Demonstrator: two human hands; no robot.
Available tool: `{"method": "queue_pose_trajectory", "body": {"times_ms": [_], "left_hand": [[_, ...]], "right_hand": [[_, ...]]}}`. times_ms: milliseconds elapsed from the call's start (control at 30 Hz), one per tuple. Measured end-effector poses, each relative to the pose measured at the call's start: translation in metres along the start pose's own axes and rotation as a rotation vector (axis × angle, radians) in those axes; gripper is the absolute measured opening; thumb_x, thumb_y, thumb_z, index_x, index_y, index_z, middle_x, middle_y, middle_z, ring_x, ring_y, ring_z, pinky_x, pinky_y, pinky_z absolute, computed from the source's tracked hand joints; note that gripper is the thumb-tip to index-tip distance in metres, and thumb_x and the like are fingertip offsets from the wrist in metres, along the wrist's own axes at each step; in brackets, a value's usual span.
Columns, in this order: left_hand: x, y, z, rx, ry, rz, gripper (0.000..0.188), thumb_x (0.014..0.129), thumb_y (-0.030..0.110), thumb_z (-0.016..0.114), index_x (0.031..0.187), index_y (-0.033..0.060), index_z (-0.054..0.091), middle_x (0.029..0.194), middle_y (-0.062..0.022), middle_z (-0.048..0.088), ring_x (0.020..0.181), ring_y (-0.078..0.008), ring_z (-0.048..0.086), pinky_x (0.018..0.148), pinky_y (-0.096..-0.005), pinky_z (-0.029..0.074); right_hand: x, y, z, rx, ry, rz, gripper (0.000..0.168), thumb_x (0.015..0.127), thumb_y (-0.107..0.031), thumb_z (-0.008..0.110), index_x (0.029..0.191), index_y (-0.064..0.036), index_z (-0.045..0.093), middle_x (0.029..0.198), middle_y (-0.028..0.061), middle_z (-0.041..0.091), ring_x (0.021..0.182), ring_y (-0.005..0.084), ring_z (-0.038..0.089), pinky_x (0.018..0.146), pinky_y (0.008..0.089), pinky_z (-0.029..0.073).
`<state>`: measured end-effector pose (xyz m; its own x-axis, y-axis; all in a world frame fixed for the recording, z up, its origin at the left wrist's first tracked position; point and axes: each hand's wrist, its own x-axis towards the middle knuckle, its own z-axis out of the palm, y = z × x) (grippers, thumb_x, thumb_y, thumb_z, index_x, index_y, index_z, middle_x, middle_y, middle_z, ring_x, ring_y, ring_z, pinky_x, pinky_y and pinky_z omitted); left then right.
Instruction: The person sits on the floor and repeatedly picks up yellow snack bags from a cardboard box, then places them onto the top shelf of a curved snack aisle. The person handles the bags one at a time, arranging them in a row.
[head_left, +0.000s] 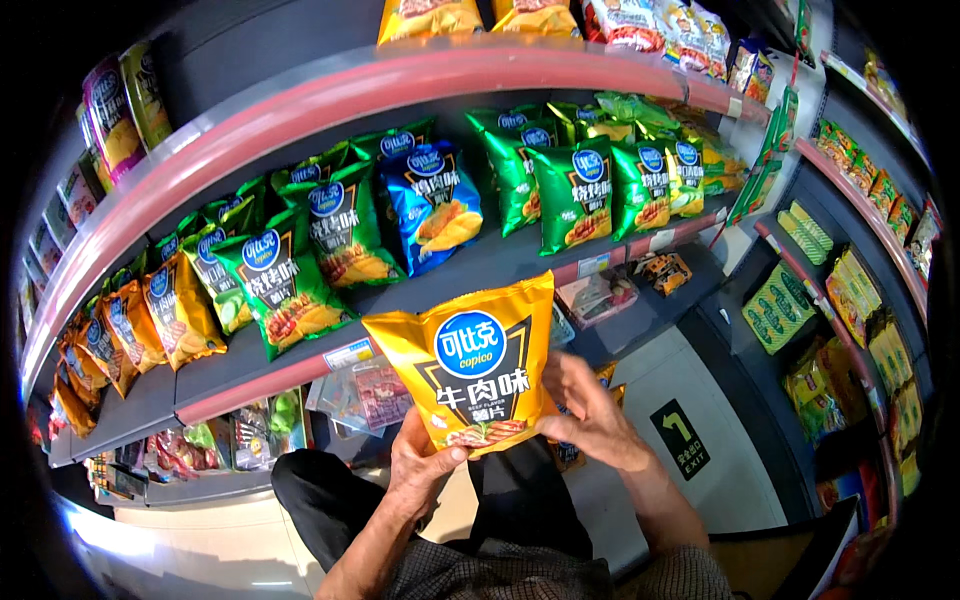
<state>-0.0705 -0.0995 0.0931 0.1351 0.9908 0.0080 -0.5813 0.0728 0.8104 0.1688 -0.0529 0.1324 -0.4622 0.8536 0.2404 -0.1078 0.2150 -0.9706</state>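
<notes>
Between my two hands is a yellow Copico potato chip bag (480, 367), front face up towards me, with a blue round logo and a picture of meat at its bottom. My left hand (424, 454) grips the lower left corner, thumb on the front and fingers behind. At the bag's right side, my right hand (592, 416) has its thumb at the lower edge; its other fingers are spread partly behind the bag. Behind it, on the shelf (457, 281), stand a blue chip bag (433, 206) and green chip bags (281, 285) in rows.
Orange chip bags (131, 330) line the shelf's left end. A pink shelf rail (450, 71) curves overhead. Chip canisters (116, 112) stand upper left. Flat packages (382, 397) lie on the lower shelf. Another snack rack (847, 300) rises on the right. A floor exit sign (679, 439) lies below it.
</notes>
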Motion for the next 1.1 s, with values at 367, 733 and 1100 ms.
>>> {"method": "queue_pose_trajectory", "body": {"times_ms": [367, 733, 1100], "left_hand": [[-0.007, 0.022, 0.018, 0.139, -0.092, 0.104, 0.095, 0.069, 0.012, 0.089, 0.145, 0.0028, 0.031, 0.139, -0.0129, 0.05, 0.122, -0.0257, 0.054, 0.097, -0.0382, 0.052], [-0.017, 0.048, 0.021, 0.12, -0.227, 0.204, 0.093, 0.078, 0.01, 0.081, 0.151, 0.0136, 0.024, 0.143, -0.0209, 0.044, 0.112, -0.0374, 0.062, 0.086, -0.0414, 0.056], [-0.042, 0.055, -0.127, 0.498, 0.249, 0.327, 0.058, 0.09, 0.012, 0.069, 0.14, 0.0026, 0.04, 0.125, -0.0179, 0.058, 0.094, -0.0259, 0.067, 0.075, -0.0327, 0.055]], "right_hand": [[0.004, -0.01, 0.003, 0.026, 0.014, -0.06, 0.088, 0.08, -0.028, 0.082, 0.143, 0.005, 0.031, 0.14, 0.0184, 0.043, 0.132, 0.0265, 0.043, 0.111, 0.041, 0.036], [0.03, -0.088, -0.022, 0.304, 0.277, -0.275, 0.071, 0.073, -0.003, 0.071, 0.138, -0.002, 0.042, 0.119, 0.0075, 0.058, 0.111, 0.0192, 0.058, 0.096, 0.0343, 0.051], [0.156, -0.232, -0.118, -0.276, 0.465, -0.623, 0.06, 0.085, -0.035, 0.075, 0.129, -0.003, 0.051, 0.116, 0.0095, 0.064, 0.101, 0.0174, 0.064, 0.084, 0.0363, 0.054]]}}
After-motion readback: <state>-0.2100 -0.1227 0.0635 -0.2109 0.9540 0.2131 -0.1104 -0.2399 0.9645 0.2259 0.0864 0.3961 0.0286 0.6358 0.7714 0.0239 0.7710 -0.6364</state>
